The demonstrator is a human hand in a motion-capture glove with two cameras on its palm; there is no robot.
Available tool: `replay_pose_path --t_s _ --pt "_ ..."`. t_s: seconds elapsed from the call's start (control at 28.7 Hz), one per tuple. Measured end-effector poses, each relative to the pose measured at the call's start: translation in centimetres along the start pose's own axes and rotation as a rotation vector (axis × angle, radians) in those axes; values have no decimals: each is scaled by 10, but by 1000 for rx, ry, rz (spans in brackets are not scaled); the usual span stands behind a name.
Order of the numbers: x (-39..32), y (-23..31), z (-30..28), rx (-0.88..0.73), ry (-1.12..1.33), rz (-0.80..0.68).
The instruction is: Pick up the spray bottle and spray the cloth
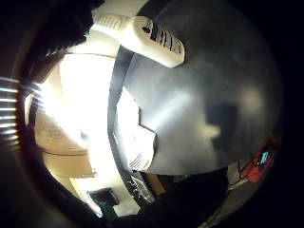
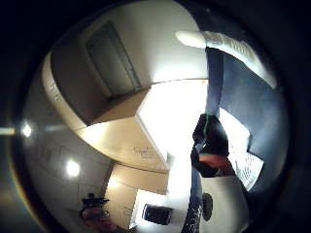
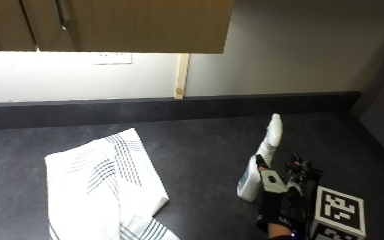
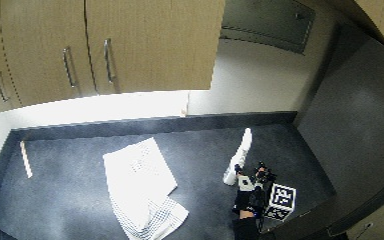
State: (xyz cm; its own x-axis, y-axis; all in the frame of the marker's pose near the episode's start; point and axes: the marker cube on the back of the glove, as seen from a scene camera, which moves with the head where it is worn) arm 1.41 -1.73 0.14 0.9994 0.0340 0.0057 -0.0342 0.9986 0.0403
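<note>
Right now the white spray bottle [image 3: 260, 162] lies on its side on the dark worktop [image 3: 205, 145], toward the right, nozzle pointing to the far wall. The gloved right hand [image 3: 280, 202] is just beside its near end; whether it touches or how its fingers are set, I cannot tell. The white striped cloth [image 3: 105, 185] lies well apart on the left.
</note>
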Motion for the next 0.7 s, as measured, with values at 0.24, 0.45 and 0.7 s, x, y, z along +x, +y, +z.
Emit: replay_pose_path --t_s 0.24,0.45,0.7 --pt "22 -35 -15 46 87 0" --pt "31 -51 -27 89 91 3" --pt "30 -53 -27 91 63 -25"
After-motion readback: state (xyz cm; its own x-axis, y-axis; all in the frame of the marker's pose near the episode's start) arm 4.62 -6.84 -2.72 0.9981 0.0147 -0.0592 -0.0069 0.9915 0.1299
